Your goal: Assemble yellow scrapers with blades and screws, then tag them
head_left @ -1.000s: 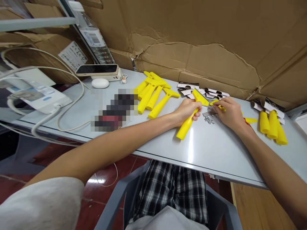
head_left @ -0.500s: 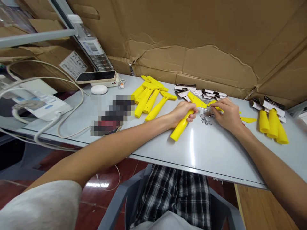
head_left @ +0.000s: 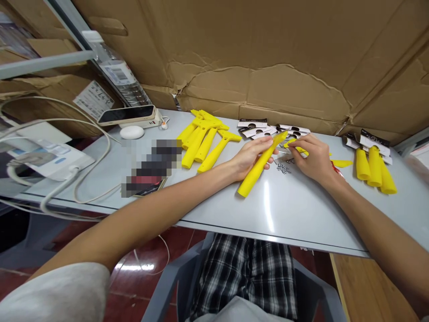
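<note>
A yellow scraper handle (head_left: 255,175) lies in my left hand (head_left: 250,156), whose fingers curl round it; its flat head is turned edge-on, pointing up and away. Close to its right, my right hand (head_left: 313,157) is bent with thumb and fingertips together. Whatever small thing is between those fingertips, I cannot make it out. Just below and between the hands is a little heap of metal screws (head_left: 283,168). Yellow plastic parts (head_left: 341,163) lie behind and beside my right hand, partly covered by it.
Several yellow scraper handles (head_left: 214,151) lie left of my hands. Printed cards (head_left: 253,128) are at the back, and carded yellow scrapers (head_left: 374,166) at the right. Further left are a phone (head_left: 127,115), a white oval case (head_left: 132,132), a water bottle (head_left: 117,74) and cables (head_left: 75,179).
My left hand has turned the scraper handle so its head is now edge-on. My right hand has drawn slightly away from the head. The whole view has shifted a little.
</note>
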The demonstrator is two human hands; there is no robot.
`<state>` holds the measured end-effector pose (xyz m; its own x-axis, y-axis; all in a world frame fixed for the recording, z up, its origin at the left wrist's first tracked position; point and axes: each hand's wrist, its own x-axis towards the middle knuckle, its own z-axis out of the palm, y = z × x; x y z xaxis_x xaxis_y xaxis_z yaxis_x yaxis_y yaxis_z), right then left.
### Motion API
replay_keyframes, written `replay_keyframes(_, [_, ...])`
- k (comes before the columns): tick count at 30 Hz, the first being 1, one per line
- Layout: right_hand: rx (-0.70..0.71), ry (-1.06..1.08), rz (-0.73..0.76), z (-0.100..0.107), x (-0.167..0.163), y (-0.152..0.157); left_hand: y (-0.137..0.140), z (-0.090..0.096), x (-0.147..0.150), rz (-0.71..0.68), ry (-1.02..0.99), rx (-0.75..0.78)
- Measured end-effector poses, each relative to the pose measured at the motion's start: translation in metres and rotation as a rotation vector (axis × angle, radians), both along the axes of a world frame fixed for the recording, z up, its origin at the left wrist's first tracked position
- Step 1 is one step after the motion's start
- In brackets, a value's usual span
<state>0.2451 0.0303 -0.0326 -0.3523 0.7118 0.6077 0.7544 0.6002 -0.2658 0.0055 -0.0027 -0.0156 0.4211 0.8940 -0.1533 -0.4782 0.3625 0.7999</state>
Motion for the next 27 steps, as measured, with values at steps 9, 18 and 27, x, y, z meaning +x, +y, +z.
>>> replay_keyframes(9, [-0.066,0.252,-0.047,0.006,-0.004,-0.01,-0.004,0.001,0.004,0.095,0.17,0.115])
replay_keyframes(18, [-0.37,0.647,0.067,0.006,-0.013,-0.014,-0.009,-0.001,0.005,0.207,0.504,0.448])
replay_keyframes(27, [-0.667,0.864,0.249,-0.001,-0.025,-0.021,-0.01,-0.003,0.005,0.205,0.483,0.451])
